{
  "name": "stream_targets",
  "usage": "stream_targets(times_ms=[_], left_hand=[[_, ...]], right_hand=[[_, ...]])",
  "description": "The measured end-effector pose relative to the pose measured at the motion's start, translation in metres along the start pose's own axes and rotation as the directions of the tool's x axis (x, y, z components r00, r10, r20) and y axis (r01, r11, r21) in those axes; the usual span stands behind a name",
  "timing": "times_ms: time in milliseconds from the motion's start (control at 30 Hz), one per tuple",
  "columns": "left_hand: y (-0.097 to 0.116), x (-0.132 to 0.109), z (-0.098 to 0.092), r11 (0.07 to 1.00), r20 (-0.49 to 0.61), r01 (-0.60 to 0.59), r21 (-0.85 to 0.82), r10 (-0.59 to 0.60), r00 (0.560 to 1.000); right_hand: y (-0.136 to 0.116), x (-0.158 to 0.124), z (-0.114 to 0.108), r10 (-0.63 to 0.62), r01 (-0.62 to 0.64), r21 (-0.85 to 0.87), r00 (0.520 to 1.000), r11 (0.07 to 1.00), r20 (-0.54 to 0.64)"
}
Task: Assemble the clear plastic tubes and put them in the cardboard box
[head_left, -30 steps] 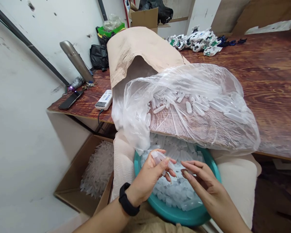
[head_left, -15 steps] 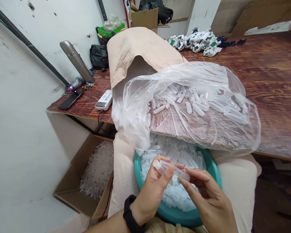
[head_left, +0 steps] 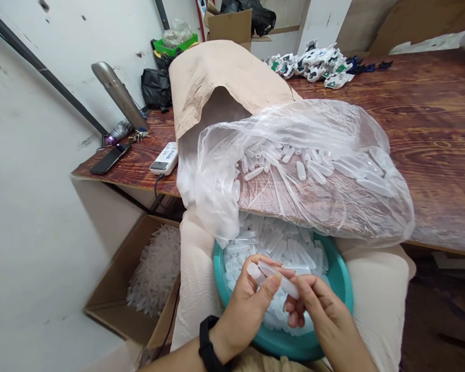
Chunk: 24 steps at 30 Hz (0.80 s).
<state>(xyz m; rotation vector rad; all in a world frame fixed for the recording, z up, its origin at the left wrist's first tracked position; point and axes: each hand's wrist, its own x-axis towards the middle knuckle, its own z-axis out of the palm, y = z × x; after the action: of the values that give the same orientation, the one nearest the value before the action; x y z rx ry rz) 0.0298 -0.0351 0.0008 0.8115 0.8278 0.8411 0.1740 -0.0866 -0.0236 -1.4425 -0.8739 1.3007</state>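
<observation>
My left hand (head_left: 245, 309), with a black band on its wrist, pinches a couple of small clear plastic tubes (head_left: 269, 272) between thumb and fingers. My right hand (head_left: 321, 316) meets it from the right, its fingers closed on the end of one of those tubes. Both hands hover over a teal basin (head_left: 337, 281) filled with several more clear tubes (head_left: 273, 243). The basin rests on my lap, below the table edge.
A clear plastic bag (head_left: 310, 170) of tubes spills from a brown paper sack (head_left: 220, 82) on the wooden table (head_left: 437, 124). A cardboard box (head_left: 139, 279) of tubes stands on the floor at left. A phone (head_left: 110, 158), a power bank (head_left: 165, 158) and white packets (head_left: 313, 62) lie on the table.
Both hands have drawn closer to me and together. The right hand, first open beside the left, has closed on the tube held by the left hand.
</observation>
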Motion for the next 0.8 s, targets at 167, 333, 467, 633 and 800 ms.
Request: stream_targets(times_ms=[167, 333, 467, 633, 800], left_hand=[[-0.0010, -0.0012, -0.0003, 0.999, 0.004, 0.010, -0.030, -0.010, 1.000], [-0.0015, -0.0010, 0.0005, 0.999, -0.005, 0.018, -0.042, -0.018, 1.000], [-0.0010, -0.0015, 0.0014, 0.998, 0.026, 0.030, -0.047, -0.029, 0.999], [0.0002, -0.0019, 0.0013, 0.997, 0.021, 0.047, -0.055, -0.046, 0.999], [0.0010, -0.0025, 0.0017, 0.995, 0.013, 0.062, -0.075, -0.061, 0.998]], right_hand=[[0.0030, -0.0022, -0.0019, -0.101, 0.094, -0.226, 0.995, 0.970, -0.020], [0.0053, -0.0037, -0.0047, -0.180, 0.191, -0.394, 0.981, 0.899, 0.065], [0.0047, -0.0042, -0.0090, -0.279, 0.274, -0.454, 0.959, 0.848, 0.056], [0.0057, -0.0051, -0.0098, -0.230, 0.254, -0.492, 0.967, 0.833, 0.109], [0.0065, -0.0047, -0.0061, -0.222, 0.253, -0.477, 0.968, 0.842, 0.120]])
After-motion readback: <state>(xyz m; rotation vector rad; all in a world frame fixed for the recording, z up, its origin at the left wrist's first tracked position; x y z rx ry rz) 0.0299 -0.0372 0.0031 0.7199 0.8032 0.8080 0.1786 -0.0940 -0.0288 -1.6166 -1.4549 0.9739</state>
